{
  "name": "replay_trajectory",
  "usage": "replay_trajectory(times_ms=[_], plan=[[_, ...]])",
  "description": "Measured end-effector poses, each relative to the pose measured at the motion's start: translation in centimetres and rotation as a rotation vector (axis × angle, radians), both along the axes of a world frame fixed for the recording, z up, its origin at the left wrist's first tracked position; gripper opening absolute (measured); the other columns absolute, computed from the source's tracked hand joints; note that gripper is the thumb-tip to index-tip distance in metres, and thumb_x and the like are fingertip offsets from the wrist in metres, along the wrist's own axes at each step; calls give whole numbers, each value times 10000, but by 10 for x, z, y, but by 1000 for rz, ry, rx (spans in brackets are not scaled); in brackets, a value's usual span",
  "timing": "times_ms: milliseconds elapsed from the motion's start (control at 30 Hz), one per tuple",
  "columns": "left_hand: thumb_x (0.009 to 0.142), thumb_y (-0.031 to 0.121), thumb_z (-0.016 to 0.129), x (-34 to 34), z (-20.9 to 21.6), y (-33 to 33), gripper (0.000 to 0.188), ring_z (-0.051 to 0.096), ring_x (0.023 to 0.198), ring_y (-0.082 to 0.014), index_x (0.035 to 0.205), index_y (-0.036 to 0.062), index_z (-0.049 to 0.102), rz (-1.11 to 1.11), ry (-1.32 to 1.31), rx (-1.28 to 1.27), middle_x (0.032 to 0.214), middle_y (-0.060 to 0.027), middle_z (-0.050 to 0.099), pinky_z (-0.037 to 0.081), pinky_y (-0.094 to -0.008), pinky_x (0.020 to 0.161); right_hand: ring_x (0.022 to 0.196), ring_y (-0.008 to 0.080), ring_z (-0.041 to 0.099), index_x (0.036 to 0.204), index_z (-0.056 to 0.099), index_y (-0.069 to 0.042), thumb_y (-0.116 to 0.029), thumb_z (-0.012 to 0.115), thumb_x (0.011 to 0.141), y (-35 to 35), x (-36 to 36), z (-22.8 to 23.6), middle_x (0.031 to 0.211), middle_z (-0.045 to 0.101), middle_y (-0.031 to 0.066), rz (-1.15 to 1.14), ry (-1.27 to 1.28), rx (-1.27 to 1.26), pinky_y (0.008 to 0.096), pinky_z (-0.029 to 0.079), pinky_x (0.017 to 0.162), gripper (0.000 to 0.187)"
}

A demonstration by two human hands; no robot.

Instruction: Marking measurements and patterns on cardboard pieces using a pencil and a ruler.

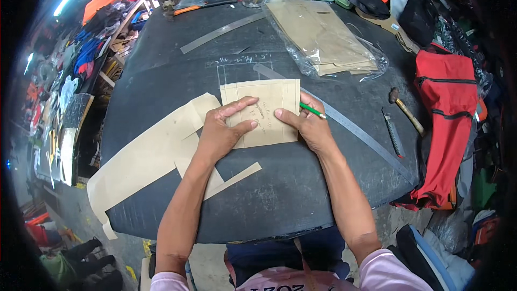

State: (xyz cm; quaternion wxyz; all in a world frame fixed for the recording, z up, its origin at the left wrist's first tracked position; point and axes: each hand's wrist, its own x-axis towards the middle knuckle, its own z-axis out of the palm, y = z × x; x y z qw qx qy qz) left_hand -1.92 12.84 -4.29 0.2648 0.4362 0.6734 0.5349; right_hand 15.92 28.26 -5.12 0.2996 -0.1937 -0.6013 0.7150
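On the dark surface (280, 194), both hands are pressing down on a small tan pattern card (269, 109) near the middle. Left hand (221, 132) lies flat on the card's left part, fingers spread and released, not gripping anything. Right hand (309, 124) sits on the card's right edge with its grip clenched on a green pencil (313, 110), tip poking out to the right. Card has some handwriting on it, too small to make out. A big tan paper offcut (151, 156) lies partly under the left hand and runs off toward the left corner. A long steel ruler (355, 132) runs diagonally just beside the right hand. Further right there's a hammer (406, 110) and a file (393, 139), and a bagged stack of patterns (328, 37) up top.
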Motion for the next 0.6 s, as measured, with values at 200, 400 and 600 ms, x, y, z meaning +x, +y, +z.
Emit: replay_trajectory(times_ms=[200, 400, 600], plan=[[868, 34, 906, 1, 1, -3, 550, 678, 1345, -206, 1393, 146, 789, -9, -29, -44, 1434, -102, 756, 504, -350, 1183, 1037, 146, 755, 1258, 727, 1, -80, 887, 931, -1, 1, -6, 1165, 802, 95, -45, -1, -16, 316, 611, 918, 372], [837, 11, 922, -1, -4, 3, 601, 652, 1383, -208, 1409, 129, 779, -12, 9, -109, 1471, -85, 737, 468, -356, 1222, 1050, 155, 753, 1298, 726, -6, -54, 885, 927, 3, 0, -22, 1167, 805, 87, -89, 12, 4, 329, 617, 921, 406], [849, 33, 912, -5, 7, 6, 603, 671, 1335, -202, 1428, 119, 769, -41, -118, -69, 1472, -86, 732, 487, -340, 1191, 1021, 191, 776, 1308, 700, 31, -58, 894, 910, 11, -2, -11, 1173, 805, 134, -27, -29, -43, 334, 634, 898, 452]])
